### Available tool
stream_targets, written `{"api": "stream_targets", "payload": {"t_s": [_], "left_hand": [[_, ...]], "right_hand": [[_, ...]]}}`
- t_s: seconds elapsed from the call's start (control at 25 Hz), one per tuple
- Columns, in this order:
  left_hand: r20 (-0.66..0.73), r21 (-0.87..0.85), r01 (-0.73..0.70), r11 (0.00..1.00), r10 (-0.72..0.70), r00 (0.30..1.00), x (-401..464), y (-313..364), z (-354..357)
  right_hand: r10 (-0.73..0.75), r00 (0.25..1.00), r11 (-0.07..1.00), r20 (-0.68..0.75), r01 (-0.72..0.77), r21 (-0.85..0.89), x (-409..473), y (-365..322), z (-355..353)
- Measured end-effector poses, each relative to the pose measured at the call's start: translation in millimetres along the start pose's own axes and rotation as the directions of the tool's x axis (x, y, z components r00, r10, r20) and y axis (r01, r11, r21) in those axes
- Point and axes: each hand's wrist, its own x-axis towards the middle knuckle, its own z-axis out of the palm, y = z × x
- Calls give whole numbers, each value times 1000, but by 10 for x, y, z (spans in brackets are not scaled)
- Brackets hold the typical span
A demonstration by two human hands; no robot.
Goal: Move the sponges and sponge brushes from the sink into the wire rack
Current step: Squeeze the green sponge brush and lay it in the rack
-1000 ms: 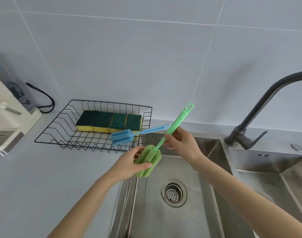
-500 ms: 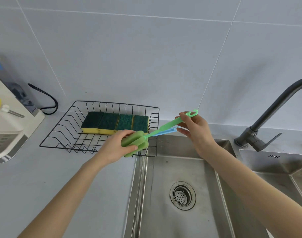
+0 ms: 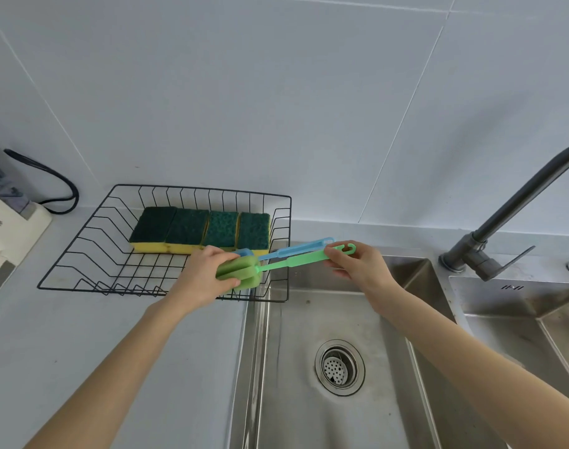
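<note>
Fingers of my left hand (image 3: 202, 280) curl around the foam head of the green sponge brush (image 3: 241, 273), thumb underneath and the other fingers pressed over the top, so the foam is squeezed between them. That forearm reaches in from the lower left, across the grey counter (image 3: 82, 351), and the hand sits over the right front corner of the wire rack (image 3: 82, 254). My right hand (image 3: 357, 265) comes in from the lower right over the sink (image 3: 309, 400), wrist bent slightly — its thumb and fingertips pinch the far end of the green handle, just short of the hooked tip. Between the two hands the handle runs nearly level, rising a little toward the right, and crosses above the rack's right rim.

A blue sponge brush (image 3: 296, 249) lies just behind the green one, almost parallel; its head is inside the rack, mostly hidden by my left hand, and its handle sticks out over the rim toward the sink. I cannot tell whether the two handles touch. Four green-and-yellow sponges (image 3: 202, 230) sit side by side in the rack's back part, scouring sides up.

Only writing I can find is a small mark on the sink ledge near the dark faucet (image 3: 503, 222) — too small to read.
</note>
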Motion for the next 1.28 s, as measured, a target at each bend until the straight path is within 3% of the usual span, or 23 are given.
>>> {"api": "stream_targets", "payload": {"t_s": [0.36,1.08,1.28], "left_hand": [[77,57,61,996,-66,995,74,-30,25],[-123,38,17,999,-12,992,6,0,-196],[-26,80,45,996,-43,999,14,-70,-147]], "right_hand": [[52,999,996,-12,-53,-68,53,43,72],[7,1000,988,5,-7,153,43,32,140],[12,1000,996,10,-13,86,82,96,203]]}}
